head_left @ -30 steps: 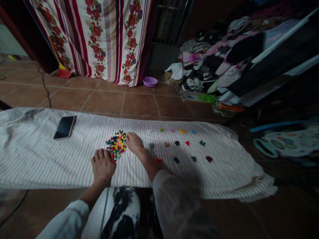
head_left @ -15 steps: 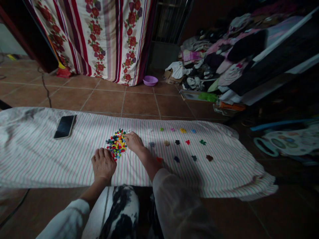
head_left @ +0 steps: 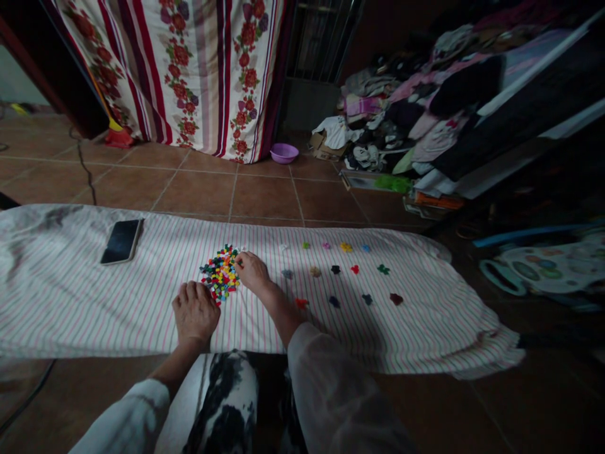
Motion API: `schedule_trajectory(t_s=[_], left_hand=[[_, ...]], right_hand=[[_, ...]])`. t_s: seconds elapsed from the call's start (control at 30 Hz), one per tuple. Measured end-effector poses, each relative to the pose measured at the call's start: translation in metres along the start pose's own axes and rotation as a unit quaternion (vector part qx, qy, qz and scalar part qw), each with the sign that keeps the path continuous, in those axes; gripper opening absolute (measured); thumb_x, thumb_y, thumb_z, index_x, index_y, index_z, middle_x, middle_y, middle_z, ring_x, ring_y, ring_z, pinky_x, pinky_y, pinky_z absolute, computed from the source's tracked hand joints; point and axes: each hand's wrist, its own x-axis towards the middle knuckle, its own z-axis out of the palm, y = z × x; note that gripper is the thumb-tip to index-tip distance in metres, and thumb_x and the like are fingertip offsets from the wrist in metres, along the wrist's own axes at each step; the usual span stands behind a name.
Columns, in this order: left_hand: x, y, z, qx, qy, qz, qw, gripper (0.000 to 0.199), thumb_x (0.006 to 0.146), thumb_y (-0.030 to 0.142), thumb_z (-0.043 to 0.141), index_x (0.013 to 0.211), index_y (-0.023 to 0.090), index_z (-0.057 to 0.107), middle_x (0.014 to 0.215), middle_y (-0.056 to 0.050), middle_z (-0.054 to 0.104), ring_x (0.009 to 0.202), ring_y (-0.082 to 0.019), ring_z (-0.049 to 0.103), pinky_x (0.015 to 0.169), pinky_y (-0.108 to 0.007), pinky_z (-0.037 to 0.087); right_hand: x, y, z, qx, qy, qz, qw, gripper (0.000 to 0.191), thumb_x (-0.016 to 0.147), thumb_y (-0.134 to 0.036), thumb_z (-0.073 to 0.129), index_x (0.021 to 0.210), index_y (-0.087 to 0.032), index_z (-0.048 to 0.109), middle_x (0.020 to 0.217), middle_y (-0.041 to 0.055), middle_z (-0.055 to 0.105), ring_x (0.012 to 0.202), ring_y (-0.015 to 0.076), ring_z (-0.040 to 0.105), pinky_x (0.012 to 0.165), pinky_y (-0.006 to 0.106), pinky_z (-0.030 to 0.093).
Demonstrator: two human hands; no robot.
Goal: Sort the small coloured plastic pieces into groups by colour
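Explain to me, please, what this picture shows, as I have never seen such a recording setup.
There is no robot: these are a person's bare hands, seen by a camera worn on the head, looking forward and down. On the striped cloth lie a phone, a mixed pile of small colourful pieces and, to its right, three rows of small colour-sorted groups. The left hand rests beside the pile; the right hand's fingertips are at its right edge. Whether they hold a piece is unclear.
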Motion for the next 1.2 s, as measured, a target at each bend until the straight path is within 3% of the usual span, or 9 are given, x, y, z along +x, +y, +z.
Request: schedule_trajectory(t_s=[0.47, 0.83, 1.2], left_hand=[[-0.001, -0.001, 0.003, 0.012, 0.009, 0.003, 1.000, 0.022, 0.086, 0.025, 0.040, 0.098, 0.013, 0.054, 0.106, -0.014, 0.056, 0.112, -0.029, 0.047, 0.086, -0.040, 0.033], [-0.002, -0.003, 0.004, 0.024, 0.011, 0.008, 1.000, 0.022, 0.086, 0.027, 0.041, 0.098, 0.013, 0.053, 0.107, -0.013, 0.056, 0.110, -0.029, 0.047, 0.085, -0.040, 0.034], [-0.002, -0.004, 0.005, 0.014, 0.012, -0.001, 1.000, 0.025, 0.086, 0.027, 0.039, 0.100, 0.013, 0.054, 0.112, -0.014, 0.055, 0.113, -0.028, 0.047, 0.087, -0.040, 0.035]], right_hand=[[-0.009, 0.006, 0.006, 0.087, 0.079, 0.039, 0.992, 0.017, 0.088, -0.020, 0.053, 0.097, -0.024, 0.067, 0.097, -0.0003, 0.070, 0.089, 0.0121, 0.063, 0.081, 0.021, 0.045], [-0.049, 0.010, 0.004, 0.214, 0.098, 0.106, 0.966, 0.018, 0.092, -0.034, 0.049, 0.095, -0.026, 0.066, 0.087, -0.0029, 0.072, 0.080, 0.0128, 0.067, 0.072, 0.021, 0.048], [-0.077, 0.031, -0.013, 0.266, 0.142, 0.099, 0.948, 0.019, 0.087, -0.034, 0.052, 0.094, -0.024, 0.066, 0.089, 0.0009, 0.073, 0.081, 0.0157, 0.069, 0.075, 0.026, 0.052]])
